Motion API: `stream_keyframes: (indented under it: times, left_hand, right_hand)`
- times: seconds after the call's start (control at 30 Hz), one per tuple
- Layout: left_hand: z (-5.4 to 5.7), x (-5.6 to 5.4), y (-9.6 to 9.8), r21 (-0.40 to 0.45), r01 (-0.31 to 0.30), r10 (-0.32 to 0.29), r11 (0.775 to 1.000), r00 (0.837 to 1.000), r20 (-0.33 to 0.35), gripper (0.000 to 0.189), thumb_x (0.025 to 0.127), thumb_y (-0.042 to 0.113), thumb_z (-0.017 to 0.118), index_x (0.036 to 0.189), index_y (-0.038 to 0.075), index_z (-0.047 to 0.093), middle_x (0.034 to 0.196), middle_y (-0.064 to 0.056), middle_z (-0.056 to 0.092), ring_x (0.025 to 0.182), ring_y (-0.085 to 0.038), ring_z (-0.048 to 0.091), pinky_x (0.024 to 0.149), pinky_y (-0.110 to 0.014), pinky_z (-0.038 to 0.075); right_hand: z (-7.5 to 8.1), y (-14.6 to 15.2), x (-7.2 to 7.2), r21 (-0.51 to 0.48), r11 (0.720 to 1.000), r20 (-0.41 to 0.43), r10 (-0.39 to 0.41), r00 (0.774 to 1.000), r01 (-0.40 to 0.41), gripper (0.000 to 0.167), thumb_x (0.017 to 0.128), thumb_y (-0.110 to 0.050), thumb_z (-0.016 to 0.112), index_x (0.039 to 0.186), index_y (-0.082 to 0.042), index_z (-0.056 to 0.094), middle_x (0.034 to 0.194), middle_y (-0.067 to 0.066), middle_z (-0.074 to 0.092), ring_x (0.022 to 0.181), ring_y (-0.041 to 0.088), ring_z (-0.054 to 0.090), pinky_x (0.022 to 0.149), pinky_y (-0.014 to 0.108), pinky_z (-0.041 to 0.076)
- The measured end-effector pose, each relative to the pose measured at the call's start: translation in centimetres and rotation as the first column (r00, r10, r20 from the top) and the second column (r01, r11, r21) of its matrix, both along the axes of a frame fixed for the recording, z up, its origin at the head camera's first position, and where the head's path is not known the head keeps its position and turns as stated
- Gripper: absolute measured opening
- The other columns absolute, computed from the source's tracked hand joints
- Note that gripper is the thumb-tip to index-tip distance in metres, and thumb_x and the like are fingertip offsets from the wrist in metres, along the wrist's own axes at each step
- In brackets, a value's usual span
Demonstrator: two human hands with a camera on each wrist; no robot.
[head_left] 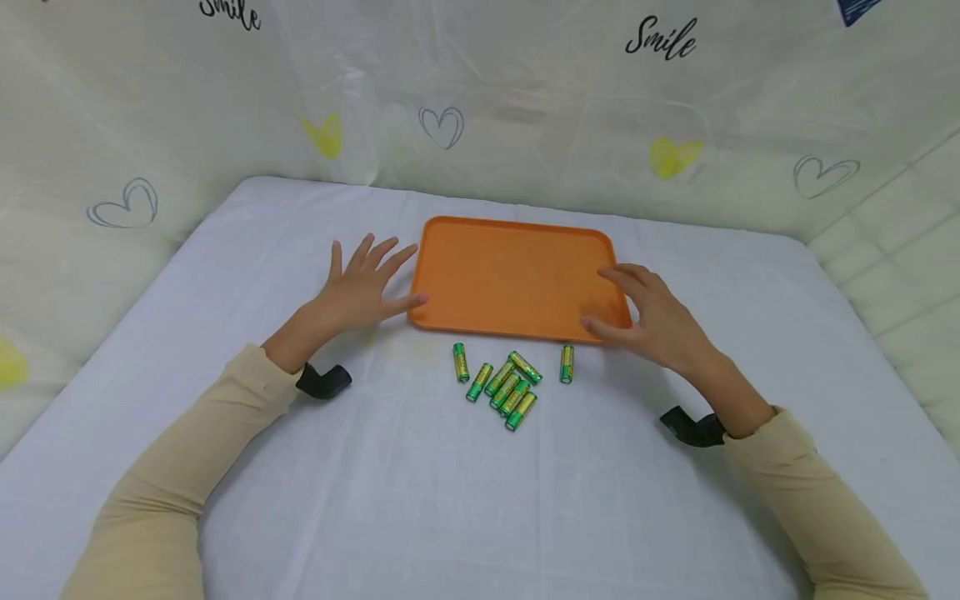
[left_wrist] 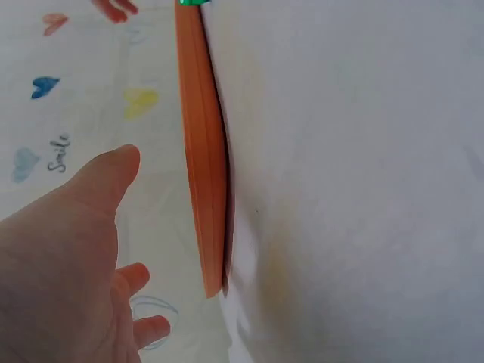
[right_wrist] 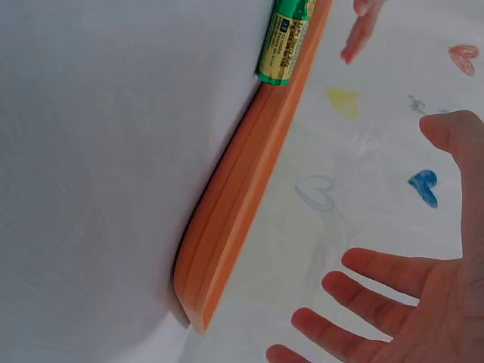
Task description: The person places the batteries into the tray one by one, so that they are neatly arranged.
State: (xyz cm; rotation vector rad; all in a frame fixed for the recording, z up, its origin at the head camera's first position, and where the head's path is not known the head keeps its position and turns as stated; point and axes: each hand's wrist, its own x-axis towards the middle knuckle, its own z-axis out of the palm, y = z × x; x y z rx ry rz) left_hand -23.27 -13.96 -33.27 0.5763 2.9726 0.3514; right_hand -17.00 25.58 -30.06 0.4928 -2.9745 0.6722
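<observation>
Orange tray lies on the desk in the head view, long axis left to right; left hand and right hand, fingers spread, empty, flank its ends about equally, batteries nearside. Each wrist view shows its hand apart from it.

Pretty soft, even light in the head view, with mushy shadows on the table beside both sleeves and faint sheen on the backdrop. Way dimmer and greyer in both wrist views, with a dark shadow hugging the tray.
</observation>
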Motion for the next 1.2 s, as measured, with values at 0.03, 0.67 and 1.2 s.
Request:
stream_keyframes:
  times: [0.03,0.67,1.2]
  left_hand:
    - [-0.1,0.0,0.0,0.000,0.008,-0.008,1.000,1.000,0.009,0.086,0.091,0.071,0.044,0.158,0.028,0.012,0.163,-0.010,0.009,0.149,-0.038,-0.005,0.109,-0.069,-0.015]
    - [-1.4,-0.4,-0.7,0.162,0.189,-0.214,0.968,0.965,0.153,0.077,0.097,0.054,0.052,0.157,0.018,0.019,0.159,-0.011,0.020,0.149,-0.034,0.007,0.113,-0.065,-0.010]
    - [-3.1,-1.0,-1.3,0.358,0.206,-0.282,0.911,0.943,0.175,0.070,0.098,0.041,0.057,0.154,0.012,0.025,0.160,-0.013,0.020,0.150,-0.031,0.003,0.120,-0.048,-0.006]
  right_hand:
    - [-0.1,0.0,0.1,-0.013,1.000,-0.008,0.007,1.000,-0.007,0.074,0.086,-0.046,0.069,0.144,-0.008,0.045,0.148,0.020,0.037,0.134,0.040,0.035,0.098,0.066,0.039]
    - [-2.5,0.0,0.8,-0.326,0.923,-0.085,0.188,0.978,-0.206,0.038,0.079,-0.006,0.079,0.115,0.000,0.066,0.103,0.014,0.063,0.080,0.019,0.057,0.069,0.019,0.052]
    - [-2.7,-0.5,1.1,-0.397,0.889,0.033,0.264,0.964,-0.230,0.036,0.079,-0.003,0.079,0.111,0.000,0.065,0.102,0.012,0.062,0.077,0.018,0.058,0.068,0.019,0.053]
